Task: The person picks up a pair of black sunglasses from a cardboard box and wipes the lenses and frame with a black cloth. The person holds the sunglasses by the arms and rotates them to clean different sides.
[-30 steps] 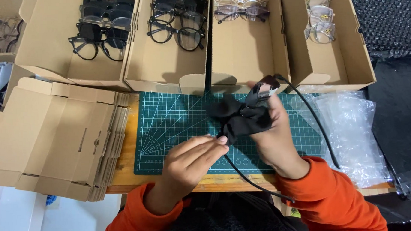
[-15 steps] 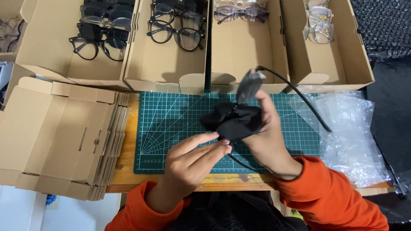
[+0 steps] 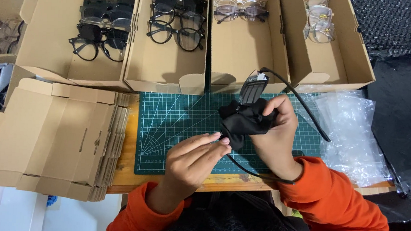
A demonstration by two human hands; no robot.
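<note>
Bench [image 3: 124, 172] with green cutting mat [image 3: 177, 123], cardboard boxes of eyeglasses [image 3: 171, 58] behind.
Right hand [image 3: 278, 132] closes around black cloth [image 3: 244, 119] wrapping black-framed glasses [image 3: 255, 85] above the mat; left hand [image 3: 194, 159], fingers loosely extended, touches the cloth's edge.

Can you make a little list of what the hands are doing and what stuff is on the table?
right hand: grips black cloth wrapped round black-framed glasses
left hand: fingertips at the cloth's lower edge
under hands: green cutting mat
behind: four cardboard boxes holding glasses
left side: flat cardboard stack
right side: clear plastic bags
</note>
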